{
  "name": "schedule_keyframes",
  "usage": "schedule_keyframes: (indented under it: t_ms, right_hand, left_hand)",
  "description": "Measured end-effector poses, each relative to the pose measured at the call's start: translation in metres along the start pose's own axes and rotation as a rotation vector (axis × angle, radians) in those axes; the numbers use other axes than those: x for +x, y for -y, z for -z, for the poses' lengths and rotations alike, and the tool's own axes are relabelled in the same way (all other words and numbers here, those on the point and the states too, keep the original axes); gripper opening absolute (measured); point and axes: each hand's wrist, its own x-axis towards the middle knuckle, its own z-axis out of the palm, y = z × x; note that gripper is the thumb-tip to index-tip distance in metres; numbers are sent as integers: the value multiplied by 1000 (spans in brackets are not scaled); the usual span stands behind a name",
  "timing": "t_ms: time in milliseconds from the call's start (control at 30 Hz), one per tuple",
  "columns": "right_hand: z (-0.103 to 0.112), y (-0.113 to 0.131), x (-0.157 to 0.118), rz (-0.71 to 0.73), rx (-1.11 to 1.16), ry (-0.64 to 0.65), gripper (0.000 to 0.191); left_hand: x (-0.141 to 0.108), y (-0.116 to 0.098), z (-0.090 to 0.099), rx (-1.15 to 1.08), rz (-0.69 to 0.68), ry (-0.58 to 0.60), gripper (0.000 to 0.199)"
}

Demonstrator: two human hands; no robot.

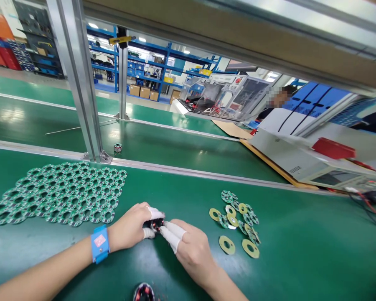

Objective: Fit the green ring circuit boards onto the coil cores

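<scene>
At the near worktop (181, 188), the left hand (132, 225) grips a dark, red-wound part (157, 225); the right hand (192, 247) meets its side with bent fingers, any pinch indiscernible. Uneven pressure could tilt the part; a sliding finger cover (171, 239) could release it.

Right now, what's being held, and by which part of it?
A dark, copper-wound stator, held by its outer sides in the left hand; the right hand is at its right edge.
</scene>
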Motion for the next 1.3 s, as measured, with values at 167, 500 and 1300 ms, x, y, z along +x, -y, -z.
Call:
schedule_keyframes:
  t_ms: [167, 500, 1300]
  right_hand:
    - [6, 13, 5, 114, -113, 242, 37]
    - [35, -42, -15, -533, -357, 230, 32]
    - [-2, 12, 6, -717, 1247, -301, 38]
  left_hand:
    - [0, -3, 0, 145, -25, -6, 20]
    - [0, 9, -4, -41, 7, 31, 49]
    - [-4, -44, -3, -317, 123, -236, 23]
